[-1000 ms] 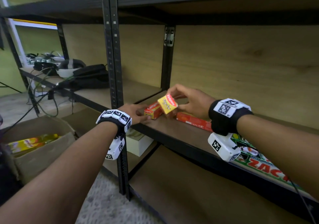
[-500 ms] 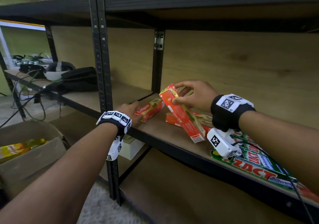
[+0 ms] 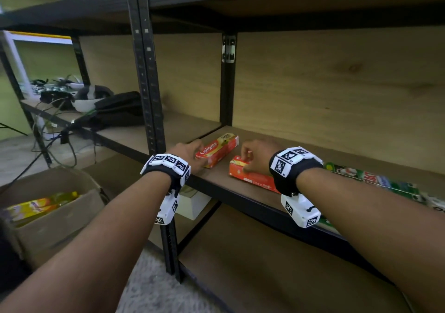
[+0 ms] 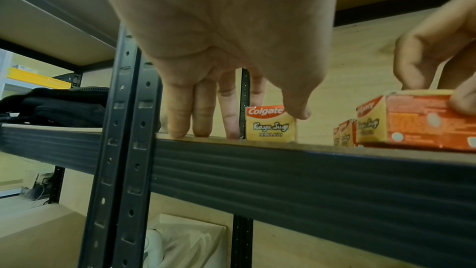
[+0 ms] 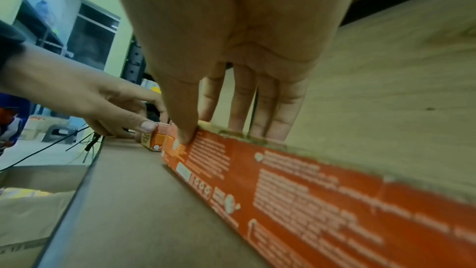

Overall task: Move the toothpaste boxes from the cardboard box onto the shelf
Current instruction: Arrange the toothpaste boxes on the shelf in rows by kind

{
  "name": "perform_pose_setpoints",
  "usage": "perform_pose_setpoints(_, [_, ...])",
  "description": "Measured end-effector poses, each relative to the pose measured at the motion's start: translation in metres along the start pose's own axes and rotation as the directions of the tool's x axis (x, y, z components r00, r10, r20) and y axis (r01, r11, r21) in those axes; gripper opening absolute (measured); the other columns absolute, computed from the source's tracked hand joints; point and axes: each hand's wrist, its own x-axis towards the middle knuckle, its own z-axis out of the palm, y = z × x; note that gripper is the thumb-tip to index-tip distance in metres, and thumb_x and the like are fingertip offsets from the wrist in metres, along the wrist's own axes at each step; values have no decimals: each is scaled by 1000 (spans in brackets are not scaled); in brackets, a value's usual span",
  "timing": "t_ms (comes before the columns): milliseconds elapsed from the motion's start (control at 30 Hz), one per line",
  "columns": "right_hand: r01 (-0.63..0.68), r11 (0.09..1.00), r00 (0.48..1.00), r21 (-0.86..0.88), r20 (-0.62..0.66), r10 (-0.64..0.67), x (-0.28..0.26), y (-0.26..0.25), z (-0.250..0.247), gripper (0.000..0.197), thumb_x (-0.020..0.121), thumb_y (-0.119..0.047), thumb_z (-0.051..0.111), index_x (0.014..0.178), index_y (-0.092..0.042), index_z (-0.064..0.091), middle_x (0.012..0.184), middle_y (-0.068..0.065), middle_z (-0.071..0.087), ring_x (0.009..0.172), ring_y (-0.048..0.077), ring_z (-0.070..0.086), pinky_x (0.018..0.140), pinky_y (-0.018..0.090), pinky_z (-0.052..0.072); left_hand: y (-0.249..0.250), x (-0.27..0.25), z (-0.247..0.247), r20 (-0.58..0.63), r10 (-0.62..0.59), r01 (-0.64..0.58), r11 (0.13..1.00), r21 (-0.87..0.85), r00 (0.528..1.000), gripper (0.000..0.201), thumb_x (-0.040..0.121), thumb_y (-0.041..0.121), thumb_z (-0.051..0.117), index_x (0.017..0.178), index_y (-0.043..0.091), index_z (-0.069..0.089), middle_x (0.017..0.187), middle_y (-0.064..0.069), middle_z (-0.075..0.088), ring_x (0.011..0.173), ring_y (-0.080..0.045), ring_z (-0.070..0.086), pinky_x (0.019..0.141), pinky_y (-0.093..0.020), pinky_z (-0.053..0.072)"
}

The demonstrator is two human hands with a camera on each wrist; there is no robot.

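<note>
The orange box [image 3: 250, 176] lies flat on the shelf [image 3: 216, 187], lengthwise along the front edge, under the right hand [image 3: 256, 158]. That hand's fingers [image 5: 268, 107] reach over the top to the far edge and the thumb presses the near face, so it pinches the box at its left end. To the left of those fingers, with a gap between, the Colgate box [image 3: 218, 149] lies at an angle; the left hand [image 3: 190, 155] holds its near end, thumb on top and fingers down beside it, touching the shelf.

To finish well, I judge each hand should slide its box square and let go without tipping it.

Both are long, thin printed-card cartons with sharp edges, light and slippery on the smooth wood-grain board. More boxes [image 3: 31, 208] wait in the carton [image 3: 60, 221] below the left fingers.
</note>
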Motion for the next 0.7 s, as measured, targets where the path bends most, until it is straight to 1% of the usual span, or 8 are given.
perform_pose_setpoints(100, [-3, 1000, 1000, -2, 28, 3, 3, 7, 1, 23, 79, -24, 75, 100, -26, 66, 113, -7, 64, 86, 10, 52, 62, 22, 37, 2, 3, -3, 23, -28, 29, 999, -28, 999, 45, 82, 70, 52, 113, 37, 47, 100, -1, 64, 72, -16, 60, 54, -24, 43])
perform_pose_setpoints(167, [0, 998, 992, -56, 126, 7, 3, 12, -1, 41, 73, -22, 79, 110, -29, 62, 118, -4, 61, 92, 15, 55, 68, 24, 41, 3, 8, -4, 42, -51, 53, 998, -45, 998, 47, 82, 70, 54, 113, 35, 48, 103, -3, 62, 73, -17, 59, 55, -26, 43])
perform_pose_setpoints(233, [-1, 989, 968, -146, 247, 38, 0, 19, -4, 63, 70, -21, 83, 123, -32, 52, 123, 0, 56, 95, 19, 53, 72, 28, 44, 6, 13, -5, 47, -85, 87, 995, -39, 995, 61, 80, 71, 57, 125, 32, 44, 110, -7, 62, 83, -23, 62, 62, -30, 47])
perform_pose_setpoints(300, [-17, 982, 953, -189, 294, 73, -5, 29, -3, 74, 72, -17, 82, 134, -34, 44, 127, 5, 51, 99, 21, 53, 73, 29, 42, 11, 15, -6, 52, -117, 118, 993, -21, 992, 80, 77, 73, 59, 141, 32, 36, 126, -9, 59, 101, -30, 63, 74, -35, 51])
perform_pose_setpoints(400, [-10, 973, 958, -232, 278, 76, -11, 38, -4, 75, 79, -15, 76, 141, -38, 39, 137, 7, 46, 116, 26, 54, 77, 26, 40, 19, 13, -10, 100, -126, 126, 992, 9, 987, 73, 82, 67, 57, 142, 28, 46, 131, -3, 60, 109, -24, 61, 84, -32, 52])
perform_pose_setpoints(533, [25, 972, 946, -235, 320, 53, -14, 35, -13, 75, 85, -14, 69, 149, -34, 34, 150, 5, 40, 131, 26, 46, 92, 25, 41, 18, -3, -13, 71, -202, 213, 955, -205, 977, 55, 84, 51, 67, 132, 25, 59, 125, -2, 65, 106, -21, 63, 82, -26, 49])
perform_pose_setpoints(600, [13, 980, 945, -196, 322, 52, -18, 35, -15, 74, 85, -15, 69, 149, -33, 35, 152, 0, 39, 133, 22, 44, 98, 25, 40, 13, -13, -8, 33, -267, 258, 884, -390, 963, 50, 82, 43, 73, 127, 23, 64, 121, -3, 68, 103, -20, 63, 84, -26, 49])
perform_pose_setpoints(700, [-12, 988, 956, -155, 286, 57, -26, 39, -18, 69, 84, -17, 71, 145, -33, 42, 149, -1, 43, 130, 20, 47, 97, 23, 41, 10, -28, -4, 25, -315, 274, 781, -562, 949, 42, 81, 34, 76, 121, 22, 67, 115, -3, 69, 100, -19, 64, 90, -30, 50])
